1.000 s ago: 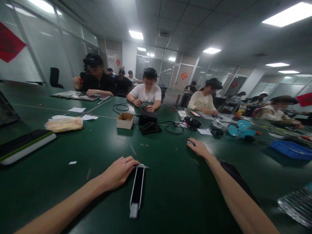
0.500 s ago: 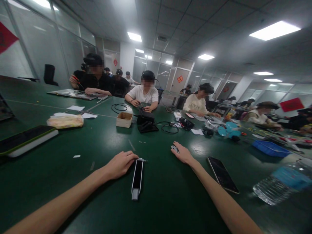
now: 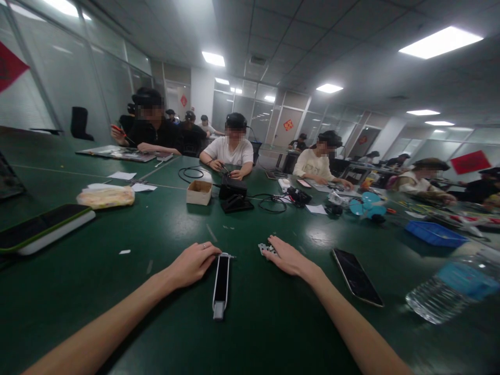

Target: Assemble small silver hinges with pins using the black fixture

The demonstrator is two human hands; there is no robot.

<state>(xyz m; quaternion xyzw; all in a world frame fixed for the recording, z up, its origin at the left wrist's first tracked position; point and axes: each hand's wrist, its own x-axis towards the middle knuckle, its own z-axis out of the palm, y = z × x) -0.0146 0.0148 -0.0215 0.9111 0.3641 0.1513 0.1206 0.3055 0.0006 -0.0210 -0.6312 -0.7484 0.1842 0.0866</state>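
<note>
On the green table, a long narrow black device (image 3: 221, 278) with a pale metal frame points toward me, a grey block at its near end. A thin pin-like piece crosses its far end. There my left hand (image 3: 195, 263) rests on its side, fingertips closed at the device's far left corner. To the right, my right hand (image 3: 288, 257) pinches a small silvery metal plate (image 3: 262, 249) with holes, low over the table or touching it. The fingers cover part of the plate. Right of that forearm lies a dark smartphone (image 3: 356, 278).
A water bottle (image 3: 449, 289) lies at the right, below a blue tray (image 3: 435, 234). Ahead are a small open box (image 3: 199, 194), a black stand (image 3: 236, 202) and cables. At left lie a wrapped packet (image 3: 106, 197) and a green-edged case (image 3: 47, 229). Several people sit across the table.
My right hand has moved left and a little nearer to me with the metal plate, closer to the black device. My left hand and the device stay nearly in place.
</note>
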